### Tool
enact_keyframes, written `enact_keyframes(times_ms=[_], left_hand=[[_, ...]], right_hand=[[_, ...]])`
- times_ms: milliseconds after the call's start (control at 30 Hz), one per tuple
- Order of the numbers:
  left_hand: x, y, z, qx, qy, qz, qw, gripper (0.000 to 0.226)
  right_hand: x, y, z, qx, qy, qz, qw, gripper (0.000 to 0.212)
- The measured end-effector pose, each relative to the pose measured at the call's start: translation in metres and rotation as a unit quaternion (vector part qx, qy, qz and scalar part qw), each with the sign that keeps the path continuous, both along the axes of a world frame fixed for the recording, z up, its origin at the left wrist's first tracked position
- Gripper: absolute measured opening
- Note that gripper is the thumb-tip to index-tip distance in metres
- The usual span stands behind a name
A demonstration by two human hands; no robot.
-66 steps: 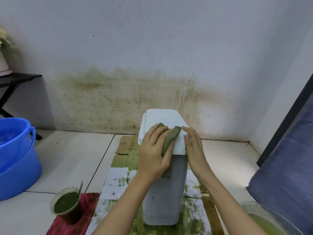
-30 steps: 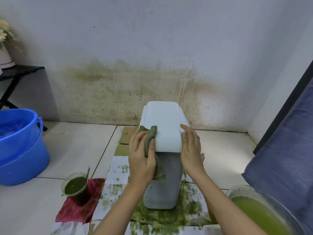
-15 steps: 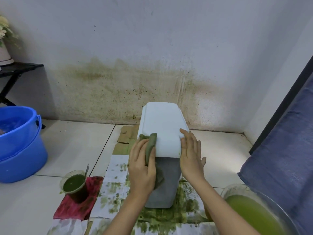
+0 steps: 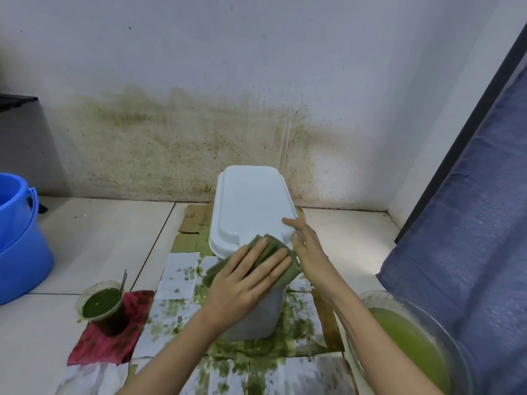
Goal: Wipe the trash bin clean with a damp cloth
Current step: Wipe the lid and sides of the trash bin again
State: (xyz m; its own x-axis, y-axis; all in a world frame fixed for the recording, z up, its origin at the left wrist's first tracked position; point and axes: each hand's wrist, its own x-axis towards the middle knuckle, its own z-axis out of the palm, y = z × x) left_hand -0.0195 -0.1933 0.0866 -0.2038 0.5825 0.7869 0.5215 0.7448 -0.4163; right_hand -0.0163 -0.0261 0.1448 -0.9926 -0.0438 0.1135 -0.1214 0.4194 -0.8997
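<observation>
A white trash bin [image 4: 252,206] with a closed lid stands on stained paper near the wall. A green damp cloth [image 4: 272,248] lies against the bin's near face, just under the front edge of the lid. My left hand [image 4: 245,283] presses the cloth flat against the bin with straight, spread fingers. My right hand [image 4: 306,246] rests open against the bin's right front corner, fingertips on the lid's edge.
A blue bucket [image 4: 20,240] stands at the left. A cup of dark green liquid [image 4: 102,305] with a spoon sits on a red cloth [image 4: 108,340]. A bowl of green liquid [image 4: 410,346] is at lower right, a blue curtain [image 4: 470,223] beside it. Stained paper sheets [image 4: 176,277] cover the floor.
My left hand has slid the cloth from the bin's left front corner across to the middle and right of its near face, the fingers now flat. My right hand stays at the right corner.
</observation>
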Motion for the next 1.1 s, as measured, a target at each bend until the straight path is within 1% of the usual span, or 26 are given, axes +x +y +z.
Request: enact_keyframes(times_ms=[67,100,133,167,233,267,300,367,400,433,467,500,533,600,633,667,700,733,767,833,867,933,1033,1100], left_hand=[[-0.008,-0.013,0.009,-0.070,0.012,0.001,0.998,0.040],[-0.011,-0.015,0.014,-0.072,0.001,0.002,0.997,0.040],[-0.012,-0.014,0.018,-0.041,-0.028,0.009,0.999,0.041],[-0.009,-0.010,0.020,0.024,-0.073,0.023,0.997,0.041],[-0.001,0.005,0.021,0.175,-0.155,0.056,0.971,0.041],[0.003,0.012,0.018,0.208,-0.174,0.062,0.961,0.043],[0.007,0.016,0.013,0.199,-0.182,0.059,0.961,0.043],[0.006,0.011,0.007,0.136,-0.175,0.038,0.974,0.045],[0.003,0.006,0.008,0.131,-0.173,0.033,0.976,0.044],[0.001,0.004,0.010,0.147,-0.177,0.033,0.973,0.043],[-0.001,0.002,0.014,0.176,-0.184,0.035,0.966,0.043],[-0.003,0.003,0.019,0.209,-0.193,0.036,0.958,0.043],[-0.006,0.006,0.023,0.237,-0.204,0.033,0.949,0.046],[-0.019,0.013,0.038,0.286,-0.223,0.017,0.932,0.052],[-0.029,0.015,0.047,0.310,-0.230,0.008,0.922,0.055],[-0.041,0.016,0.056,0.335,-0.239,-0.005,0.911,0.057],[-0.054,0.016,0.064,0.359,-0.246,-0.021,0.900,0.058],[-0.065,0.014,0.069,0.377,-0.246,-0.037,0.892,0.057],[-0.076,0.013,0.068,0.383,-0.235,-0.048,0.892,0.054],[-0.093,0.010,0.051,0.346,-0.178,-0.049,0.920,0.046],[-0.101,0.008,0.038,0.318,-0.147,-0.042,0.936,0.046],[-0.117,0.008,0.010,0.285,-0.109,0.004,0.952,0.051],[-0.129,0.013,-0.024,0.233,-0.105,0.117,0.960,0.055],[-0.126,0.015,-0.048,0.185,-0.113,0.135,0.967,0.057]], right_hand=[[-0.001,0.001,0.003,-0.010,-0.006,0.013,1.000,0.035],[-0.002,0.002,0.005,-0.026,-0.012,0.021,0.999,0.035],[-0.003,0.002,0.008,-0.046,-0.015,0.027,0.998,0.035],[-0.004,0.003,0.011,-0.063,-0.019,0.029,0.997,0.036],[-0.003,0.005,0.015,-0.092,-0.034,0.028,0.995,0.037],[-0.002,0.005,0.017,-0.109,-0.044,0.027,0.993,0.038],[0.000,0.006,0.019,-0.122,-0.054,0.028,0.991,0.040],[0.003,0.008,0.022,-0.123,-0.066,0.038,0.989,0.042],[0.002,0.009,0.023,-0.121,-0.067,0.042,0.989,0.043],[0.001,0.009,0.024,-0.118,-0.071,0.044,0.990,0.042],[0.000,0.008,0.024,-0.104,-0.076,0.040,0.991,0.041],[-0.002,0.005,0.024,-0.069,-0.073,0.029,0.995,0.038],[-0.005,0.002,0.022,-0.005,-0.058,0.013,0.998,0.036],[-0.017,-0.003,0.021,0.135,0.009,-0.011,0.991,0.039],[-0.026,-0.007,0.022,0.174,0.043,-0.012,0.984,0.041],[-0.036,-0.011,0.026,0.182,0.062,-0.009,0.981,0.042],[-0.048,-0.015,0.030,0.171,0.067,-0.007,0.983,0.042],[-0.062,-0.018,0.034,0.149,0.067,-0.008,0.987,0.042],[-0.076,-0.021,0.039,0.125,0.063,-0.011,0.990,0.043],[-0.105,-0.023,0.043,0.093,0.060,-0.015,0.994,0.046],[-0.118,-0.024,0.044,0.082,0.066,-0.017,0.994,0.047],[-0.140,-0.027,0.044,0.058,0.089,-0.016,0.994,0.048],[-0.155,-0.031,0.045,0.019,0.106,-0.024,0.994,0.047],[-0.158,-0.029,0.047,0.012,0.110,-0.017,0.994,0.048]])
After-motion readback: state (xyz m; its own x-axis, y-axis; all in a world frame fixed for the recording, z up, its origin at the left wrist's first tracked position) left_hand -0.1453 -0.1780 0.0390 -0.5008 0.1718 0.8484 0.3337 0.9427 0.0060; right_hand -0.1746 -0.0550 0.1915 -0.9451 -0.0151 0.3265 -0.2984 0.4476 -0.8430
